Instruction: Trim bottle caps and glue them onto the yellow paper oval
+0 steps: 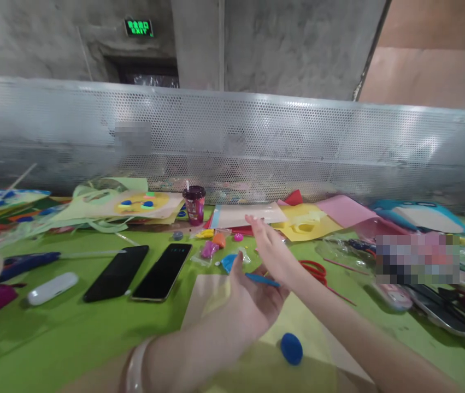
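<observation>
My left hand (pixel 252 311) is turned palm up, and across its fingers lies a thin strip of blue modelling clay (pixel 262 280). Flat and tilted, my right hand (pixel 271 248) hovers just above the strip with its fingers straight; whether its heel touches the clay, I cannot tell. Below both hands is a sheet of pale yellow paper (pixel 240 365). A dark blue clay disc (pixel 292 349) rests on that sheet. Beyond my left thumb sits a lighter blue piece (pixel 228 263), partly hidden by the thumb.
To the left lie two black phones (pixel 162 273), a white oval case (pixel 52 288) and a dark blue glue gun (pixel 23 266). A lidded purple cup (pixel 195 206) stands at the back. Red-handled scissors (pixel 314 269) lie right of my hands. A perforated metal barrier (pixel 232 142) runs behind.
</observation>
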### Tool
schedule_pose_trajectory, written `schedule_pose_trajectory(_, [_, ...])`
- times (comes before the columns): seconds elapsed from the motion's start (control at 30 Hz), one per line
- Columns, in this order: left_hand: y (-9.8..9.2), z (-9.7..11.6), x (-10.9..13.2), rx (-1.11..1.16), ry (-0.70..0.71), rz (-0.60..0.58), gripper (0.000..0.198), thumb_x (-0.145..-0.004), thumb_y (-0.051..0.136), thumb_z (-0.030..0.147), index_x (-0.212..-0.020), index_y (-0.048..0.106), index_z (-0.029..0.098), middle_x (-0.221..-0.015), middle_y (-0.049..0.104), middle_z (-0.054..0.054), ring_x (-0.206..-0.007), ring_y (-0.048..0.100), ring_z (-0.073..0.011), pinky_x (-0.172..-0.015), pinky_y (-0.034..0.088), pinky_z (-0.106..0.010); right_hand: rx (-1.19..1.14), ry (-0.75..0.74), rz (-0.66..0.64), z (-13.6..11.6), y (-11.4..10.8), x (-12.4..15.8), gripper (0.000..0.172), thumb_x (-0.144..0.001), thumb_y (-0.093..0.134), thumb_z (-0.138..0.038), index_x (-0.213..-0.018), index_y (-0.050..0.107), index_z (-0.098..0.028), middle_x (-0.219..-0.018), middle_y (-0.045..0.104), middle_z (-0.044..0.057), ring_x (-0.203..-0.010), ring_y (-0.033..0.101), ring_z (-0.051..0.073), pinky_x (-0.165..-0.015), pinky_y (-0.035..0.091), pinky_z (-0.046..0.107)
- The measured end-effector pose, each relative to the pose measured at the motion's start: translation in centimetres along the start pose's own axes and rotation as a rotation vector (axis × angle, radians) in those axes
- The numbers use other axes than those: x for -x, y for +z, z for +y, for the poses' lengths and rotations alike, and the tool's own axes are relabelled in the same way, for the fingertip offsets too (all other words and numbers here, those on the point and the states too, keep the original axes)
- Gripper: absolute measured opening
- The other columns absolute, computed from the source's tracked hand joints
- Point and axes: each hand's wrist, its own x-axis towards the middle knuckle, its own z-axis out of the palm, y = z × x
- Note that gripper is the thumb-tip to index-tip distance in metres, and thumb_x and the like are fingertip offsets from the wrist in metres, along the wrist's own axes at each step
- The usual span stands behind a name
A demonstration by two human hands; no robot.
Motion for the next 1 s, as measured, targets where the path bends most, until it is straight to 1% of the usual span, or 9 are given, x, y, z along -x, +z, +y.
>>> schedule_pose_trajectory(0.13, [-0.1,2.5,1.0,0.124,-0.071,-0.109,0.054,-0.082,0.03,0.06,-0.07,0.054,0.013,-0.065,0.056,-0.006,-0.064,0.058,-0.0165,-0.07,0.049,-0.033,0.11,-0.174,0.09,-0.6,-1.5,2.2,0.042,-0.087,0.038,-0.048,-0.118,0.055,-0.024,-0.13,0.048,0.006,-0.129,0.027,0.024,-0.103,0.028,0.051])
schedule_pose_trajectory(0.23, [-0.4,4.1,2.1,0.078,-0.109,-0.156,0.05,-0.082,0.033,0.059,-0.076,0.055,0.014,-0.077,0.059,-0.007,-0.07,0.059,-0.0159,-0.064,0.048,-0.027,0.317,-0.381,0.025,0.4,-0.6,4.3,0.027,-0.083,0.053,-0.038,-0.103,0.065,-0.025,-0.125,0.052,0.006,-0.125,0.033,0.027,-0.097,0.035,0.053])
schedule_pose_trajectory(0.4, [-1.3,5.6,3.0,-0.123,-0.033,-0.119,0.051,-0.083,0.032,0.058,-0.091,0.058,0.015,-0.081,0.061,-0.005,-0.069,0.058,-0.0113,-0.066,0.046,-0.022,0.192,-0.477,0.134,1.0,1.0,6.4,0.015,-0.084,0.052,-0.023,-0.088,0.067,-0.025,-0.1,0.065,0.004,-0.103,0.054,0.02,-0.088,0.047,0.042])
schedule_pose_trajectory(0.47, [-2.0,6.9,3.0,-0.375,0.118,-0.108,0.044,-0.083,0.039,0.054,-0.103,0.057,0.018,-0.097,0.063,-0.006,-0.087,0.059,-0.0128,-0.078,0.044,-0.024,0.189,-0.375,0.153,0.6,0.9,7.2,0.013,-0.083,0.053,-0.023,-0.085,0.066,-0.025,-0.093,0.066,0.002,-0.089,0.06,0.018,-0.077,0.052,0.035])
schedule_pose_trajectory(0.57, [-3.8,9.5,3.0,-1.006,0.274,-0.207,0.033,-0.078,0.059,0.038,-0.105,0.059,0.02,-0.105,0.064,-0.006,-0.1,0.057,-0.0164,-0.086,0.041,-0.027,0.218,-0.265,0.086,0.0,1.0,8.9,0.012,-0.083,0.054,-0.023,-0.086,0.065,-0.023,-0.082,0.066,0.001,-0.068,0.061,0.013,-0.061,0.053,0.024])
schedule_pose_trajectory(0.7, [-6.2,11.9,3.0,-1.443,0.296,-0.219,0.031,-0.083,0.048,0.041,-0.098,0.061,0.017,-0.085,0.068,-0.006,-0.072,0.061,-0.0151,-0.063,0.044,-0.026,0.255,-0.405,-0.032,-0.2,2.3,11.2,0.016,-0.088,0.046,-0.022,-0.094,0.061,-0.019,-0.078,0.066,0.002,-0.063,0.061,0.01,-0.057,0.051,0.02])
schedule_pose_trajectory(0.83, [-7.0,11.8,4.0,-1.711,0.284,-0.153,0.034,-0.083,0.046,0.043,-0.102,0.06,0.018,-0.086,0.065,-0.005,-0.07,0.058,-0.0136,-0.062,0.042,-0.024,0.4,-0.555,-0.121,-0.1,3.7,12.2,0.025,-0.091,0.036,-0.017,-0.096,0.061,-0.016,-0.074,0.067,0.003,-0.063,0.062,0.012,-0.054,0.051,0.022])
schedule_pose_trajectory(0.9, [-7.0,11.8,4.5,-1.863,0.225,-0.262,0.038,-0.083,0.046,0.046,-0.107,0.059,0.019,-0.089,0.065,-0.006,-0.074,0.057,-0.0145,-0.065,0.042,-0.025,0.464,-0.613,-0.113,-0.2,4.0,12.4,0.027,-0.09,0.035,-0.013,-0.09,0.062,-0.016,-0.069,0.066,0.003,-0.06,0.062,0.012,-0.052,0.05,0.022])
schedule_pose_trajectory(1.0, [-7.4,12.0,4.8,-1.972,0.176,-0.571,0.043,-0.072,0.06,0.047,-0.105,0.061,0.02,-0.095,0.064,-0.005,-0.082,0.057,-0.0163,-0.069,0.042,-0.024,0.573,-0.642,-0.064,-0.5,4.3,12.8,0.026,-0.087,0.039,-0.008,-0.082,0.063,-0.015,-0.062,0.065,0.003,-0.056,0.062,0.013,-0.051,0.049,0.022])
